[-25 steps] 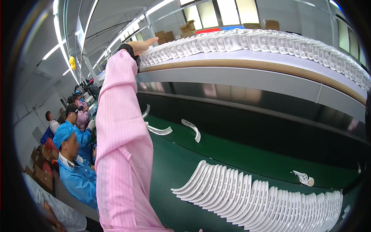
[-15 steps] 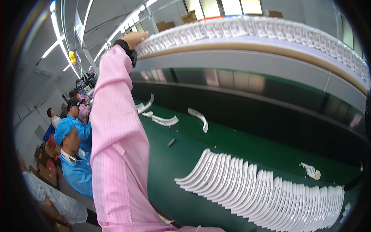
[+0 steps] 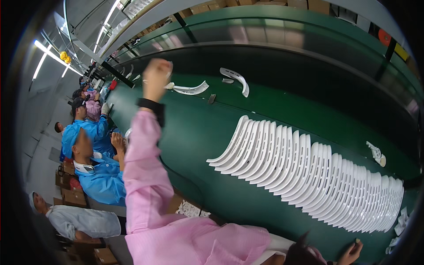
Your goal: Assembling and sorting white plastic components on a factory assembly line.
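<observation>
A: Start with the packages and signs. What do you have in the frame?

B: Brown cardboard boxes [image 3: 247,5] run along the top edge on the far side of the line. At the upper right sit a round red-orange sign [image 3: 385,37] and a small yellow patch [image 3: 402,52] beside it. Near the lower left, more brown cartons [image 3: 73,196] are stacked on the floor by the seated workers in blue coats [image 3: 104,176]. Two yellow round lamps [image 3: 65,56] hang at the upper left near the ceiling lights.

A: And your hand?

B: Your left hand [image 3: 155,76], in the pink sleeve [image 3: 141,168] with a black cuff [image 3: 151,106], is raised over the green conveyor belt [image 3: 198,132] in the upper middle left. It is curled into a closed fist. Something small and white shows at its right edge, but you cannot tell whether it is gripped.

A: Where are the parts?

B: A curved white plastic piece [image 3: 191,89] lies on the belt just to the right of your fist, near but apart from it. A second curved piece [image 3: 236,78] lies further right, with a small dark scrap [image 3: 211,99] between them. The long overlapping row of white curved pieces [image 3: 309,172] spreads from centre to lower right, well apart from that hand.

A: The other hand?

B: Your right hand [image 3: 351,252] shows at the bottom right edge, fingers loosely bent on the belt rim, holding nothing you can see.
</observation>
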Available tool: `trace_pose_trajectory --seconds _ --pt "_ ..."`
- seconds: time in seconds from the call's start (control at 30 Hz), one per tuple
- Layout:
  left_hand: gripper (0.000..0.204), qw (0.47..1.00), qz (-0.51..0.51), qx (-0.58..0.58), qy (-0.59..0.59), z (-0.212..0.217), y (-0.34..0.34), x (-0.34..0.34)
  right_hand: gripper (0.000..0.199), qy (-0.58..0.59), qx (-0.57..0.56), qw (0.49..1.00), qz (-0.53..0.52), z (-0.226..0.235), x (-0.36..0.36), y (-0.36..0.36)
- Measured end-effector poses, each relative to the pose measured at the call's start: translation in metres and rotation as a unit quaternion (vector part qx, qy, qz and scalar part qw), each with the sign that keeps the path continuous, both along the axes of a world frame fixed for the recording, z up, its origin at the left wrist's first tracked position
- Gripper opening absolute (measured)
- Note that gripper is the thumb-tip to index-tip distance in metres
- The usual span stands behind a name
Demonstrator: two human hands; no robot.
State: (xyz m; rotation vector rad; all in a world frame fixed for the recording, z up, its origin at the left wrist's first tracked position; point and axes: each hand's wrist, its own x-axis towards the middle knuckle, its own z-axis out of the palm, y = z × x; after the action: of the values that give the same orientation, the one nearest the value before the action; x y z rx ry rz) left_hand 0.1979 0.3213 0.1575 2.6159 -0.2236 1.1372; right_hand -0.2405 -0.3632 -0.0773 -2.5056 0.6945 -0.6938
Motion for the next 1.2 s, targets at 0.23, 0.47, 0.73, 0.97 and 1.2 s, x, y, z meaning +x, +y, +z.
trace_pose_trajectory --seconds 0.23,0.47,0.73,0.97,1.2 --pt "0.073 0.927 0.183 0.086 0.316 -0.170 -0.037 0.048 0.020 -0.047 0.110 0.992 0.044 -0.073 -0.035 -0.057" --pt "0.033 0.904 0.057 0.176 0.384 -0.186 -0.046 0.087 0.024 0.009 0.141 0.990 0.011 -0.079 -0.049 -0.067" --pt "0.021 0.934 -0.207 0.147 0.252 -0.173 -0.071 0.131 0.027 0.086 0.149 0.983 -0.060 -0.040 -0.034 -0.039" --pt "0.023 0.922 -0.219 0.178 0.264 -0.186 -0.089 0.142 0.031 0.018 0.147 0.989 -0.024 -0.074 -0.050 -0.063" --pt "0.032 0.925 -0.183 0.252 0.217 -0.180 -0.105 0.126 0.029 0.018 0.139 0.990 0.007 -0.071 -0.053 -0.063"
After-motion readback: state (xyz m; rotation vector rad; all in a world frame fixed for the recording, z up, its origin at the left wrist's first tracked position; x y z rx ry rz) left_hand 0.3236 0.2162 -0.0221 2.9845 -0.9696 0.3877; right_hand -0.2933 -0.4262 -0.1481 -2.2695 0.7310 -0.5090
